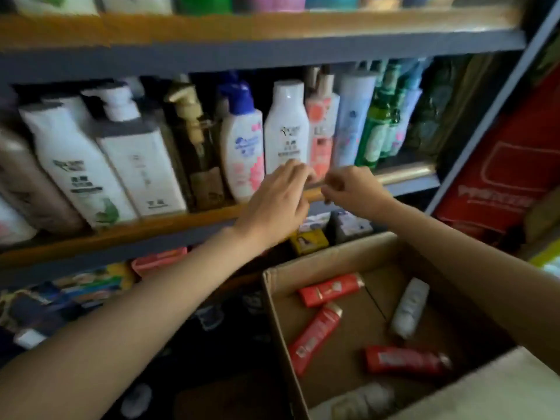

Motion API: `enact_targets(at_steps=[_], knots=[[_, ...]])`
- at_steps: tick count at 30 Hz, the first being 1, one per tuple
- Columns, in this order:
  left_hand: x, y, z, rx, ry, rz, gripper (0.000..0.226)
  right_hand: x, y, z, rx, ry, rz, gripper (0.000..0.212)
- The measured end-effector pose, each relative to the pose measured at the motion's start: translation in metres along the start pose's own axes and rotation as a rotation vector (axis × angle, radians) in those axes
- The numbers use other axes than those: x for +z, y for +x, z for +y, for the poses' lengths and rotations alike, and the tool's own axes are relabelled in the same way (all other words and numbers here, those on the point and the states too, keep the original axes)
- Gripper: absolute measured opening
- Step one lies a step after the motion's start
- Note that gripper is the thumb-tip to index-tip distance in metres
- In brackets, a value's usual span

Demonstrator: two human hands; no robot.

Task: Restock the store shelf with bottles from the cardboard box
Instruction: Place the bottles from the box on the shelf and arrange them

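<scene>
Neither hand holds a bottle. The left hand (274, 204) reaches up with fingers extended and loose, their tips at the base of the tall white plastic bottle (286, 125) standing on the shelf; whether they touch it is unclear. The right hand (351, 186) hovers just beside it with fingers curled inward; motion blur hides whether it pinches anything.

The grey metal shelf with an orange front lip (181, 219) carries a row of upright bottles: large white pump bottles (121, 153) at the left, a white bottle with a blue cap (242, 147), a pink bottle (321, 137), a pale blue bottle (353, 119), and green bottles (378, 125) at the right.

Below the arms, the open brown cardboard box (333, 259) holds three red tubes (330, 289), all lying flat, and a white bottle (409, 307) on its side.
</scene>
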State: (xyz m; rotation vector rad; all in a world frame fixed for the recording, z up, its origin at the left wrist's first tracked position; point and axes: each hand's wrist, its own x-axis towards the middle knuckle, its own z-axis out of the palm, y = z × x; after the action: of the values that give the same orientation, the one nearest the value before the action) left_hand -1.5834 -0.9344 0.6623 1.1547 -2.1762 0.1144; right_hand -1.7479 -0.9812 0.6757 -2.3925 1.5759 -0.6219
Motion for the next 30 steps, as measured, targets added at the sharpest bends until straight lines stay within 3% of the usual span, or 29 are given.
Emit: enact_targets(at_steps=[6, 12, 16, 21, 23, 27, 30], knots=[[0.143, -0.01, 0.033, -0.031, -0.153, -0.423, 0.038, 0.073, -0.063, 0.169, 0.225, -0.346, -0.54, 0.033], [0.216, -0.028, 0.042, -0.176, -0.256, -0.587, 0.027, 0.135, -0.115, 0.252, 0.061, -0.738, -1.017, 0.04], [0.232, -0.05, 0.033, -0.274, -0.265, -0.643, 0.024, 0.168, -0.128, 0.265, -0.081, -0.891, -1.131, 0.05], [0.233, -0.07, 0.034, -0.359, -0.215, -0.694, 0.026, 0.186, -0.135, 0.268, -0.25, -0.937, -1.128, 0.055], [0.23, -0.079, 0.033, -0.366, -0.203, -0.72, 0.027, 0.186, -0.131, 0.259, -0.163, -0.819, -1.081, 0.058], [0.216, -0.082, 0.023, -0.49, -0.195, -0.838, 0.04, 0.162, -0.094, 0.21, 0.242, -0.257, -0.732, 0.062], [0.186, -0.074, 0.013, -0.661, -0.457, -0.905, 0.061, 0.14, -0.061, 0.154, 0.314, 0.204, -0.53, 0.06]])
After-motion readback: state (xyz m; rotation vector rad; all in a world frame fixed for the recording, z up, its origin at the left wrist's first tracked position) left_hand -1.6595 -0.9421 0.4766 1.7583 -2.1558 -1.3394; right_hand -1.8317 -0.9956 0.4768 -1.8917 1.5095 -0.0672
